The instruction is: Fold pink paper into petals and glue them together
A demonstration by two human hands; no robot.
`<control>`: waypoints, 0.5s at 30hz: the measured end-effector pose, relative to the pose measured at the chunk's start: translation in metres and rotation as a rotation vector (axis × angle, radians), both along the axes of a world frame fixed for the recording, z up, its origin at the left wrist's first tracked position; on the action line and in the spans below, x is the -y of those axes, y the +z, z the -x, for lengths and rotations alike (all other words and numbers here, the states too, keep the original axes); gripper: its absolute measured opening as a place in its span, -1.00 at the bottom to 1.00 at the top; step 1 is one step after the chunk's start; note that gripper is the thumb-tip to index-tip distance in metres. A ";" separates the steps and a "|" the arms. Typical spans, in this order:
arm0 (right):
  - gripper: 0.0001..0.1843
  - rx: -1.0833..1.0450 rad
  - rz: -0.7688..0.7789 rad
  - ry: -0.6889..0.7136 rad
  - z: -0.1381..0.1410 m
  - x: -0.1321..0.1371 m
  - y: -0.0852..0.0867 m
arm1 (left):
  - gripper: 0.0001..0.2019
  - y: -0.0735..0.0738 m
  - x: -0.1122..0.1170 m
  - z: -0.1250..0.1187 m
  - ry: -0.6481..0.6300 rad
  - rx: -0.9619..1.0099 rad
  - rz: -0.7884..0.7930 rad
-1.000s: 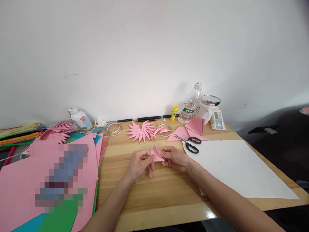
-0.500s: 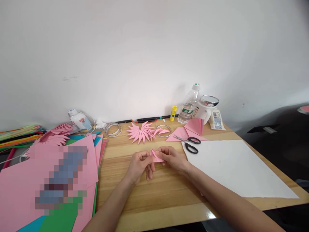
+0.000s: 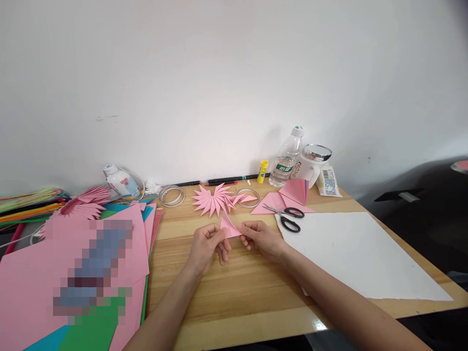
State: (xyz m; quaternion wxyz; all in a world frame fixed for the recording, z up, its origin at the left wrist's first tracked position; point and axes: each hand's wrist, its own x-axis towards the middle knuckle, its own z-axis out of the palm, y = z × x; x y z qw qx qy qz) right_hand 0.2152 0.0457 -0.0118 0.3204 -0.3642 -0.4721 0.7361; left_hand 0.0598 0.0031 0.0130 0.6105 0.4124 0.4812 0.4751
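A small folded piece of pink paper [image 3: 229, 228] is held above the wooden table, its pointed corner standing up. My left hand [image 3: 209, 243] pinches its left side between thumb and fingers. On the right side, my right hand [image 3: 261, 238] grips the paper's lower corner. Just beyond the hands lies a fan-shaped ring of folded pink paper pieces [image 3: 214, 199], with loose folded pieces beside it on a roll of tape [image 3: 259, 196]. Black-handled scissors [image 3: 290, 224] rest to the right, partly over a white sheet [image 3: 351, 253].
Pink and coloured paper sheets [image 3: 142, 263] are stacked at left, near another pink folded ring [image 3: 86, 204]. Along the wall stand a white bottle [image 3: 122, 184], a yellow glue stick [image 3: 262, 172], a water bottle [image 3: 287, 161] and a mug [image 3: 310, 168]. More pink paper [image 3: 294, 192] lies before them.
The folded pink paper has opened out and its point now stands higher. The fingers have shifted from its middle toward its lower corners, the hands slightly farther apart.
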 end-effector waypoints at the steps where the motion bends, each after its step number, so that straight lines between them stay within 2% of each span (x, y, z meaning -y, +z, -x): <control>1: -0.53 -0.001 0.004 -0.002 0.000 0.000 0.000 | -0.70 0.000 0.000 0.000 -0.004 0.001 0.001; 4: -0.52 0.028 -0.042 -0.011 0.000 0.001 0.001 | -0.71 -0.001 0.000 0.000 -0.015 0.008 0.012; 10: -0.46 0.171 -0.257 0.004 0.000 0.000 -0.003 | -0.70 -0.002 0.000 -0.001 -0.025 0.026 0.012; 15: -0.52 0.083 -0.215 -0.009 0.001 0.001 0.001 | -0.72 -0.002 -0.001 0.000 0.008 0.012 0.010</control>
